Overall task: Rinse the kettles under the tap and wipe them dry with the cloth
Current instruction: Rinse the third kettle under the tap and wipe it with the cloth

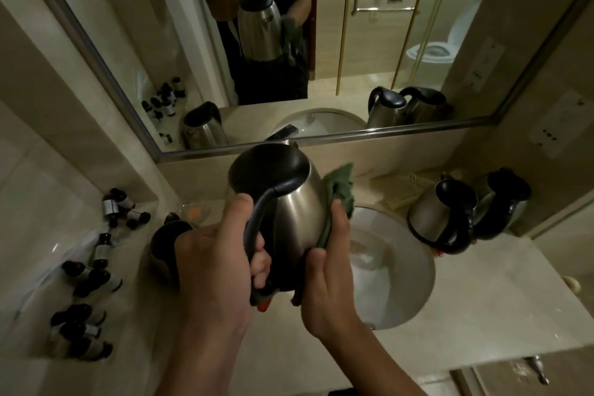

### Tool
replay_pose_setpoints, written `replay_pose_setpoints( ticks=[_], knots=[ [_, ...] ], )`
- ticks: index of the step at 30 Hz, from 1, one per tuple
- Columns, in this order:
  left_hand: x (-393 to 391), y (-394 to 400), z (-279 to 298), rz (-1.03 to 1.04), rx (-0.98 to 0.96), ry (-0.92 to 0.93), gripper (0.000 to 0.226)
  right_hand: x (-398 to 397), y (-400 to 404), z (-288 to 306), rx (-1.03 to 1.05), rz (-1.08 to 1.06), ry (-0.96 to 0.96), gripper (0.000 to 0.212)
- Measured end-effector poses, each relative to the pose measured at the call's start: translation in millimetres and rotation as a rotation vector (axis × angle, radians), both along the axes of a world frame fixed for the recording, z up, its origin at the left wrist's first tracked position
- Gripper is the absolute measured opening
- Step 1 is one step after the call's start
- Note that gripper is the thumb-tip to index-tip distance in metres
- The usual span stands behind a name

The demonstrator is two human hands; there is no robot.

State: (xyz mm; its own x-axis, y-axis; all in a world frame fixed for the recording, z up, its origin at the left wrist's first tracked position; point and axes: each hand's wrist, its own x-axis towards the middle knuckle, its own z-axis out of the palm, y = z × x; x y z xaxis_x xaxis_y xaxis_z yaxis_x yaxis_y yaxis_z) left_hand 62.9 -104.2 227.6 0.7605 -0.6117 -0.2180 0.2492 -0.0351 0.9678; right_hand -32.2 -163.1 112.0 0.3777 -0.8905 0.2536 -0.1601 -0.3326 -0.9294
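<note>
Carefully, our left hand [218, 254] gripped the kettle [289, 202] handle while our right hand [328, 267] pressed the cloth [340, 186] flat, wiping firmly downward.

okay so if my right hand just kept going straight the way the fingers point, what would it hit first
The right hand presses the green cloth on the held kettle, fingers pointing toward the mirror. Sliding on, it likely meets the wall under the mirror; depth is unclear.

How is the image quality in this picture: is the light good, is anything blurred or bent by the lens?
Head view: dim, yellowish light; soft highlights on the held kettle; wide-angle lens bends the mirror frame and counter edges; left hand and right hand with green cloth look slightly soft; small bottles at left are dark and blurry.
</note>
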Motion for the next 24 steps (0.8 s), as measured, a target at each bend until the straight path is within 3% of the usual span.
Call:
replay_pose_setpoints(
  ticks=[2, 3, 6, 10, 15, 21, 24],
  knots=[
    [-3.6, -3.3, -0.3, 0.034, 0.012, -0.001, 0.049, -1.0, -3.1, 6.8, 0.254, 0.030, -0.128, 0.084],
    [-4.3, -4.6, -0.6, 0.051, 0.012, 0.030, 0.048, -2.5, -5.9, 11.7, 0.285, 0.025, -0.184, 0.082],
    [-2.6, -6.7, -0.5, 0.088, -0.020, 0.136, 0.048, -12.1, -7.6, 30.7, 0.245, 0.030, -0.276, 0.076],
    [-4.6, -5.8, 4.7, 0.084, -0.063, 0.160, 0.051, -17.6, -7.6, 26.4, 0.024, 0.071, -0.170, 0.070],
    [-14.4, -4.8, 11.1, 0.042, -0.026, 0.140, 0.060, -35.7, -20.4, 25.7, 0.289, 0.148, -0.278, 0.078],
    [-14.4, -9.0, 9.3, 0.056, -0.063, 0.222, 0.057, -40.2, -9.8, 49.0, -0.023, 0.184, -0.177, 0.072],
    [-16.0, -9.1, 7.6, 0.034, -0.060, 0.213, 0.058, -37.4, -17.8, 30.7, 0.040, 0.102, -0.140, 0.070]
  ],
)
